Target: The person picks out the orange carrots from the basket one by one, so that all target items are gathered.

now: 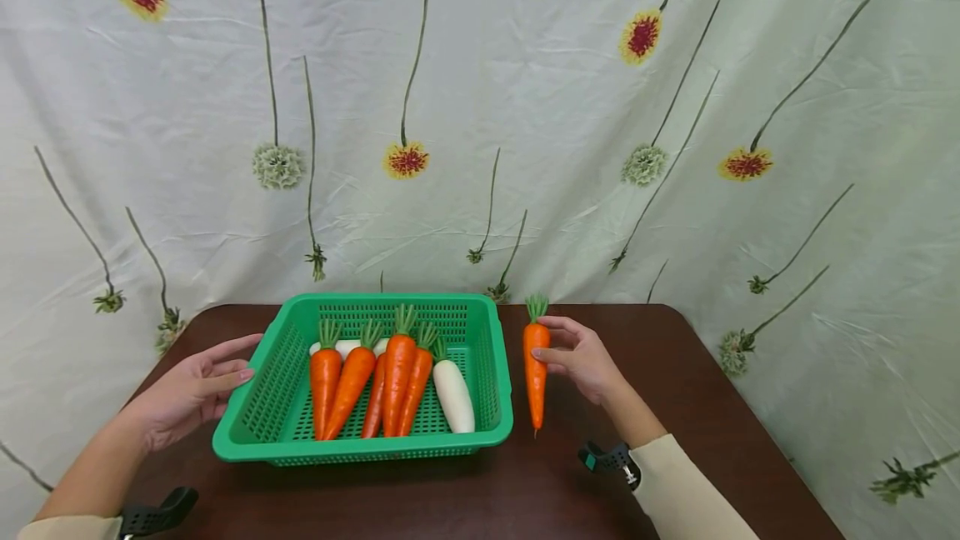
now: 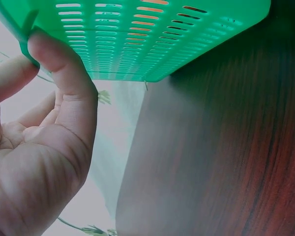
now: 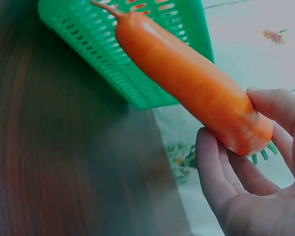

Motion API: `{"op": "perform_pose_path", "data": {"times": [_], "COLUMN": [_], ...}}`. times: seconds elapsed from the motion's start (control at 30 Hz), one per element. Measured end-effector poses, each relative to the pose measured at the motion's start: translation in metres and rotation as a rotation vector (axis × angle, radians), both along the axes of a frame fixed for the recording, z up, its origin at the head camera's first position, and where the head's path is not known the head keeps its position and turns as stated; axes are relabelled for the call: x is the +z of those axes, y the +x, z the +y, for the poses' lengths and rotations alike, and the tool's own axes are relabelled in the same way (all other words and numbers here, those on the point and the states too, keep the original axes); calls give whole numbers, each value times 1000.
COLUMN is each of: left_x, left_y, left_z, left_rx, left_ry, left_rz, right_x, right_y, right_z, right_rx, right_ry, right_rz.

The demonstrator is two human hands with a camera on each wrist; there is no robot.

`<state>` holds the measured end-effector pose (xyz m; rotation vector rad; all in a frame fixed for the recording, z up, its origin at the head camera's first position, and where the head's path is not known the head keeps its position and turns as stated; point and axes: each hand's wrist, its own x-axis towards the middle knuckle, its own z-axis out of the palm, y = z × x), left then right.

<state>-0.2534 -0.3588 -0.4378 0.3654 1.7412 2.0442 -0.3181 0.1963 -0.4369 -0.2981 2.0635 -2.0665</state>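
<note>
Carrot (image 1: 536, 386) | right hand (image 1: 581, 358) pinches | head view: axis near-vertical, tip lowermost

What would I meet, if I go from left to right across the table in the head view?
Left hand, green basket (inside it: orange carrots, then the front white radish), held carrot, right hand.

The bare left hand (image 1: 187, 394) reaches forward from the lower left, its thumb and forefinger closing in a pinch. The bare right hand (image 1: 585, 361) also grips between thumb and fingertips, its forearm (image 1: 636, 415) slanting inward from the lower right (beige fabric sleeves (image 1: 693, 490) end behind black wristbands (image 1: 153, 517)).
</note>
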Motion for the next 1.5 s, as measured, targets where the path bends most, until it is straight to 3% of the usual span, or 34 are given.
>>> {"op": "perform_pose_path", "data": {"times": [0.33, 0.8, 1.27, 1.5], "left_x": [1, 2, 1, 0], "left_y": [-1, -1, 0, -1], "left_z": [1, 3, 0, -1], "left_rx": [-10, -8, -19, -8], "left_ry": [0, -8, 11, -9], "left_rz": [-2, -2, 21, 36], "right_x": [-22, -40, -41, -41], "right_y": [-7, -14, -21, -21], "right_z": [5, 9, 12, 18], "right_rx": [-13, -11, -64, -64], "right_ry": [38, 114, 333, 345], "right_rz": [-51, -106, -76, -77]}}
